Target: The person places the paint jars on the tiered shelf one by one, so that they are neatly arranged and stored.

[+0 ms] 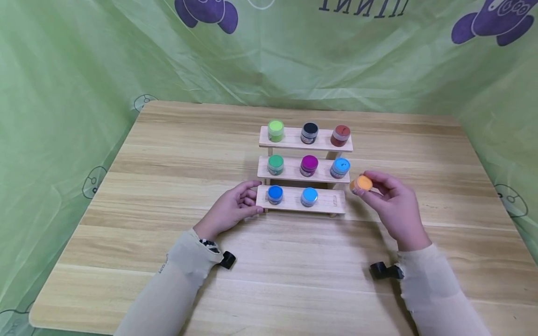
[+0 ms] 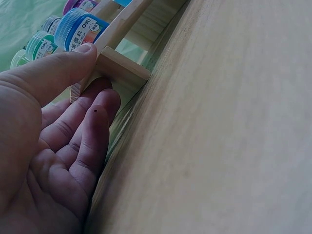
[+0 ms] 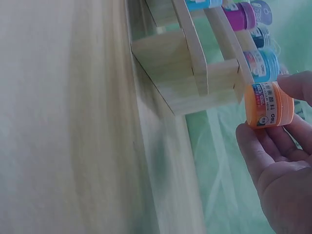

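A three-step wooden display stand bears small paint jars in rows. My left hand holds the left end of its lowest step, thumb at the front edge and fingers around the end. In the left wrist view the thumb lies beside a blue jar. My right hand pinches an orange paint jar between thumb and fingers, just off the right end of the stand. The right wrist view shows that orange jar tilted, its printed label visible. On the lowest step stand a dark blue jar and a light blue jar.
The middle step has a green jar, a purple jar and a blue jar. On the top step are light green, black and brown-red jars. Green cloth hangs behind the wooden table.
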Demonstrator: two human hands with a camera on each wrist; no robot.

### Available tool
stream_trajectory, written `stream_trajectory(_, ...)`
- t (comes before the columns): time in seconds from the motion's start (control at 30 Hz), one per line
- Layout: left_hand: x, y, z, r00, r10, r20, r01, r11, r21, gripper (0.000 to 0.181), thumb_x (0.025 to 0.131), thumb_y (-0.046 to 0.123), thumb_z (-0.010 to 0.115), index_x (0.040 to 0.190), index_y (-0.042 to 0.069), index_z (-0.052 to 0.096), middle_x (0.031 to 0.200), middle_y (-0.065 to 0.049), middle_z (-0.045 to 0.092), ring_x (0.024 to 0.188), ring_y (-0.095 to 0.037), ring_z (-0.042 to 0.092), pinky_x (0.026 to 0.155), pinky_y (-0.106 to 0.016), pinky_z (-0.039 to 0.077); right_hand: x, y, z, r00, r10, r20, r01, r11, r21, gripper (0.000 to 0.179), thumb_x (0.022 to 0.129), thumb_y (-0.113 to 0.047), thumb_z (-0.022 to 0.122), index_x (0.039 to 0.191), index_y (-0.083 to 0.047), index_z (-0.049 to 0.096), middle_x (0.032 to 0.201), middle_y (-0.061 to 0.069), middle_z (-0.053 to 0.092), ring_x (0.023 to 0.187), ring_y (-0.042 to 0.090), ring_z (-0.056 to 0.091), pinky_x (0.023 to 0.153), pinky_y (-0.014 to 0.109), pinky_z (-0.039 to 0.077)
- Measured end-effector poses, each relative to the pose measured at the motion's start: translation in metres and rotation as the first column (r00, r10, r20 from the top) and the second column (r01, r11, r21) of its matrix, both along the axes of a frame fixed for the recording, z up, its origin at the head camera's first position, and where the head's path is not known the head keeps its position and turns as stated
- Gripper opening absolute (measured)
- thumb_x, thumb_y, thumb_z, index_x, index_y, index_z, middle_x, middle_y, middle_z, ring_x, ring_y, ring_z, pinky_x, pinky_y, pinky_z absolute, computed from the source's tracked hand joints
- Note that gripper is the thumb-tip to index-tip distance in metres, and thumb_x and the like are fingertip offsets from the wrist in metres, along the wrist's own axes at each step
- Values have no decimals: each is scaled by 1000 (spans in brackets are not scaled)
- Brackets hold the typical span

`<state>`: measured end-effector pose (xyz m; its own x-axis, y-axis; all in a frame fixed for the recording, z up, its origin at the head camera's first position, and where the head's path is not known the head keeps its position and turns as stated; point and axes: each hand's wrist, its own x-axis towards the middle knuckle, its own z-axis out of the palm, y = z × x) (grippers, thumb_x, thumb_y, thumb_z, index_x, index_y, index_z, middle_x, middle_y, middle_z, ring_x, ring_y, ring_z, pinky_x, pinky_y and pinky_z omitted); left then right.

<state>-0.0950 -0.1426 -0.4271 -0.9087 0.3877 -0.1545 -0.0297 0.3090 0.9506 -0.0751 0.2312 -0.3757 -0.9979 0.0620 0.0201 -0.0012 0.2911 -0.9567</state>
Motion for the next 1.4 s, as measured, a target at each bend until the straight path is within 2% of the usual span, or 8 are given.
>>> stream_trajectory(0.17,0,1,0,1000,0,-2,0,1000,3,67,87,8,79,146,8,47,110,-10,65,94,-21,62,78,-26,56,5,-7,0,999,36,-21,-35,997,62,46,90,-9,77,131,2,60,125,4,63,109,7,62,88,16,52)
stream_trajectory(0.47,1,1,1,1000,-1,-5,1,1000,7,67,87,7,79,146,8,47,110,-10,65,94,-22,62,78,-26,56,10,-13,-2,999,47,-3,-47,997,55,46,89,-11,78,129,2,60,125,8,63,108,8,64,89,17,52)
stream_trajectory(0.63,1,2,2,1000,1,-4,-1,1000,3,67,87,7,79,146,8,47,110,-10,65,94,-21,62,78,-26,55,13,-15,-4,999,51,8,-51,995,87,45,88,-14,79,127,-1,63,124,9,63,104,8,65,87,17,53)
stream_trajectory(0.9,0,2,1,1000,0,0,0,1000,3,67,87,7,79,146,9,47,110,-10,65,95,-22,62,78,-26,56,14,-20,-12,992,110,-58,-105,990,91,39,88,-9,78,125,-1,66,123,14,64,105,12,66,87,17,54)
stream_trajectory(1.1,0,2,1,1000,-3,-5,3,1000,-2,67,87,8,79,146,8,47,110,-10,65,94,-22,62,77,-26,56,15,-25,-14,991,124,-42,-119,987,104,38,89,-8,77,126,-2,67,126,13,64,104,5,64,89,15,52)
stream_trajectory(1.27,0,2,2,1000,-1,-10,1,1000,-1,67,87,6,78,147,7,46,110,-10,65,94,-22,62,77,-25,56,14,-28,-16,992,124,-17,-121,985,123,40,90,-13,77,127,-5,66,127,10,65,108,14,65,90,14,51)
stream_trajectory(1.4,1,1,3,1000,-3,-14,3,1000,5,67,88,6,78,147,6,46,110,-11,65,94,-21,62,78,-25,56,14,-31,-16,990,137,-19,-131,973,188,40,90,-19,78,128,-9,67,126,6,66,108,12,64,92,12,49)
